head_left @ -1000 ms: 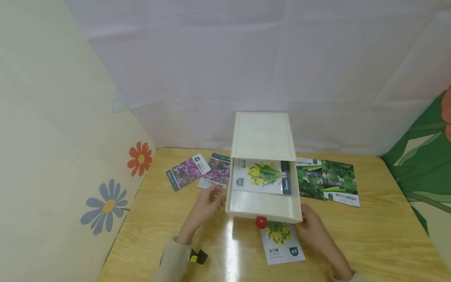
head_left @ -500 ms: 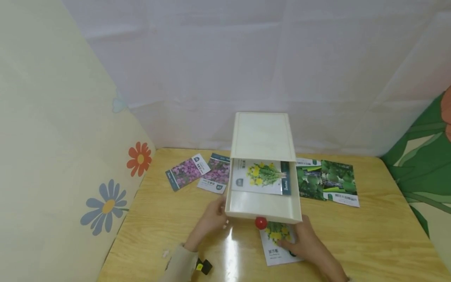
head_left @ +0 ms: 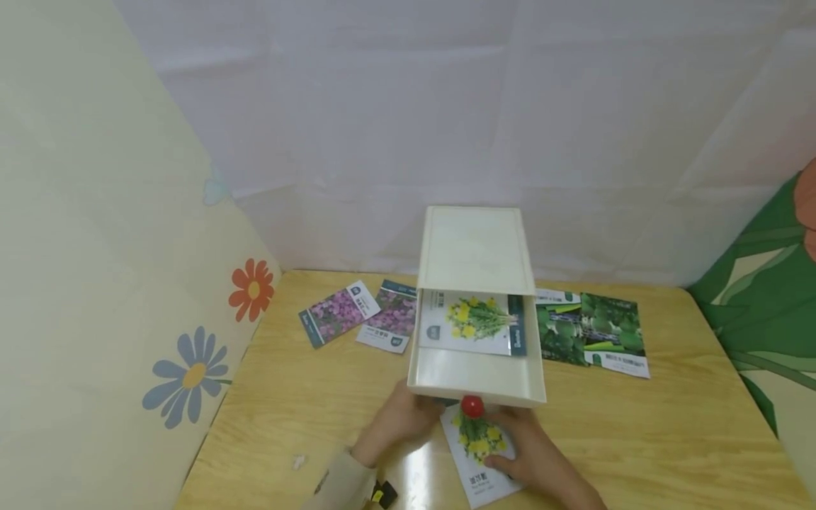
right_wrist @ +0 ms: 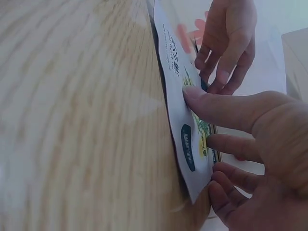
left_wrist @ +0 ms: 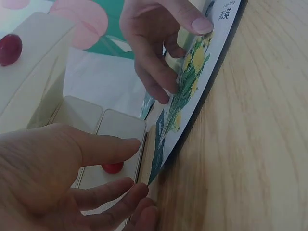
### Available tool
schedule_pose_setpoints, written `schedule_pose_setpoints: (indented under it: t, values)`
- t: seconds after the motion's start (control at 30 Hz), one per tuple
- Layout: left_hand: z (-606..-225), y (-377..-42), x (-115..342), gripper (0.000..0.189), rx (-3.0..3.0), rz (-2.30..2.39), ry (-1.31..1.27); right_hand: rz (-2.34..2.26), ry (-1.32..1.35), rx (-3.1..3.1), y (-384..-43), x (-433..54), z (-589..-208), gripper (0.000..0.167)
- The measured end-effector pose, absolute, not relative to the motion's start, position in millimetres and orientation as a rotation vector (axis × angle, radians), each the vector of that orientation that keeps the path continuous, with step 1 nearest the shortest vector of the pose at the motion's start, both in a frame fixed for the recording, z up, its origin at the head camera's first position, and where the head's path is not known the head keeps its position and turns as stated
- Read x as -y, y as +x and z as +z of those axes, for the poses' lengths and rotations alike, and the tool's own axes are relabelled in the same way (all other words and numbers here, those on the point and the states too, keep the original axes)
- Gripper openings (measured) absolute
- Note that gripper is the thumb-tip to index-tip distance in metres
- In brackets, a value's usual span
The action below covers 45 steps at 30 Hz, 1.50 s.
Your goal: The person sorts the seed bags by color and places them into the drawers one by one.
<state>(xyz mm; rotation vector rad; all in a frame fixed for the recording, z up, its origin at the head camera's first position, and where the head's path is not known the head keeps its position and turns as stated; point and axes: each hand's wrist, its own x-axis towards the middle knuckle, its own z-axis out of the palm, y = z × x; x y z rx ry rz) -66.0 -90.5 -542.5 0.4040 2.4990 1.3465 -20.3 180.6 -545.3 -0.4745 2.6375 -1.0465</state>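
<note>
A white seed packet (head_left: 470, 476) with yellow flowers lies on the table below the pulled-out drawer (head_left: 474, 372). My right hand (head_left: 538, 453) rests on its right side; in the right wrist view the thumb (right_wrist: 195, 94) touches the printed face and other fingers lie by the edge. At the packet's far left corner is my left hand (head_left: 401, 419), its thumb and fingers apart in the left wrist view. A red knob (head_left: 472, 406) on the drawer front overlaps the packet in the head view. Another yellow-flower packet (head_left: 472, 322) lies inside the drawer.
The cream box (head_left: 474, 248) stands against the white cloth at the back. Two purple-flower packets (head_left: 341, 312) lie to its left and several green-leaf packets (head_left: 615, 326) to its right. A small black-and-yellow object (head_left: 384, 494) is near my left sleeve.
My right hand has moved left onto the packet, which has shifted left and toward me. My left hand has come from beside the drawer to below its front corner.
</note>
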Motion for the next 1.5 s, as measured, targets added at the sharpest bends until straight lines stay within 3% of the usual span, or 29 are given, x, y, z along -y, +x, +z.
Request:
schedule_pose_setpoints:
  t: [0.33, 0.73, 1.0, 1.27, 1.5]
  values:
    - [-537.1, -58.3, 80.6, 0.086, -2.386, 1.488, 0.416, -1.021, -0.481, -2.669, -16.7, -175.0, -543.9, 0.067]
    - [-533.6, -57.7, 84.2, 0.055, -2.493, 1.306, 0.421, -1.01, -0.583, -2.577, -18.0, -172.7, -539.4, 0.063]
    - [-533.6, -58.8, 86.4, 0.049, -2.403, 1.352, 0.383, -0.985, -0.587, -2.564, -18.7, -172.1, -536.4, 0.059]
    - [-538.8, -57.4, 88.7, 0.059, -2.35, 1.353, 0.33, -1.138, -0.533, -2.51, -24.2, -181.0, -528.7, 0.06]
    - [-543.3, -51.5, 98.2, 0.045, -2.254, 1.427, 0.269, -1.239, -0.37, -2.439, -25.7, -189.1, -524.6, 0.049]
